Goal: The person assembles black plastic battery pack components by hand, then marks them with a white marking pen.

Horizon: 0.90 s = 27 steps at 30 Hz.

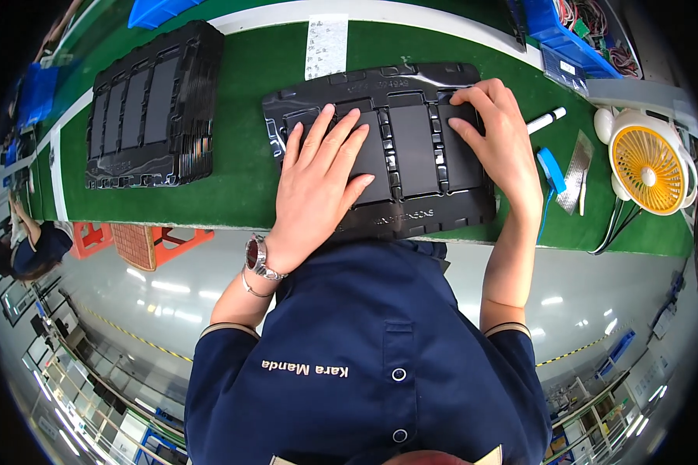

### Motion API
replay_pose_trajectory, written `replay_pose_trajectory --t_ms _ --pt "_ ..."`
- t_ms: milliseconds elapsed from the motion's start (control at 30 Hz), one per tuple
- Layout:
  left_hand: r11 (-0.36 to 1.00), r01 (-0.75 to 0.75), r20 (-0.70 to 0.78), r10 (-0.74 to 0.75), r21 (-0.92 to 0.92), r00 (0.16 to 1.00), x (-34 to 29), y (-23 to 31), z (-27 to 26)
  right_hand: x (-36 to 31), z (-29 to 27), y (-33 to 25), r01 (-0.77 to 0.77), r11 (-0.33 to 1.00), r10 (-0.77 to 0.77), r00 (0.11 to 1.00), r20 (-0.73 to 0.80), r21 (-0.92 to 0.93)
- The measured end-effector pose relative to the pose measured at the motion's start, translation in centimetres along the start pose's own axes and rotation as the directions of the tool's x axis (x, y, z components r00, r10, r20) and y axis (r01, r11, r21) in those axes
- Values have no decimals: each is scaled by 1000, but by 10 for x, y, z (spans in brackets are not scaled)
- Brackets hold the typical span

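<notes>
Station: green-matted bench [240,178], seen from my head camera.
Work piece: black moulded tray [380,147] with four dark rectangular panels in its pockets, lying flat at mid-bench, directly before me.
Left hand [322,174]: fingers spread, palm flat on the two left-hand panels, gripping nothing.
Right hand [498,136]: fingers curled together over the rightmost pocket [461,159], tips on its upper edge; whether it pinches anything I cannot tell.
Step in hand: in my judgement, seating the panels in their pockets, the left hand steadying the tray.
Next move calls for: even downward pressure and a check that each panel lies flush.
Nearby: stack of like black trays [151,105] well to the left; white marker pen [547,120] and small yellow fan [647,159] to the right.
</notes>
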<state>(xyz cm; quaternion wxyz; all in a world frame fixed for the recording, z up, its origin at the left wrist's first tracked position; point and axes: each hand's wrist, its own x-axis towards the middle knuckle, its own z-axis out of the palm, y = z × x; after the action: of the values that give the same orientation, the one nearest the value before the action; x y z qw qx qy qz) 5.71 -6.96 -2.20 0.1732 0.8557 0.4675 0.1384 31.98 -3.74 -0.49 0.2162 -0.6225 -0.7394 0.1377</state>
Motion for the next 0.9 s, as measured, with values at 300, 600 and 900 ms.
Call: replay_pose_trajectory --t_ms 300,600,900 --pt "980 -107 -134 85 -170 987 9 -2 -15 -8 -32 -11 -274 746 168 960 226 607" --pt "14 290 281 -198 -957 939 20 40 -17 -13 -6 -61 -124 404 281 960 6 906" --pt "-17 162 160 -292 -987 943 21 34 -10 -33 12 -76 -292 248 172 952 254 924"
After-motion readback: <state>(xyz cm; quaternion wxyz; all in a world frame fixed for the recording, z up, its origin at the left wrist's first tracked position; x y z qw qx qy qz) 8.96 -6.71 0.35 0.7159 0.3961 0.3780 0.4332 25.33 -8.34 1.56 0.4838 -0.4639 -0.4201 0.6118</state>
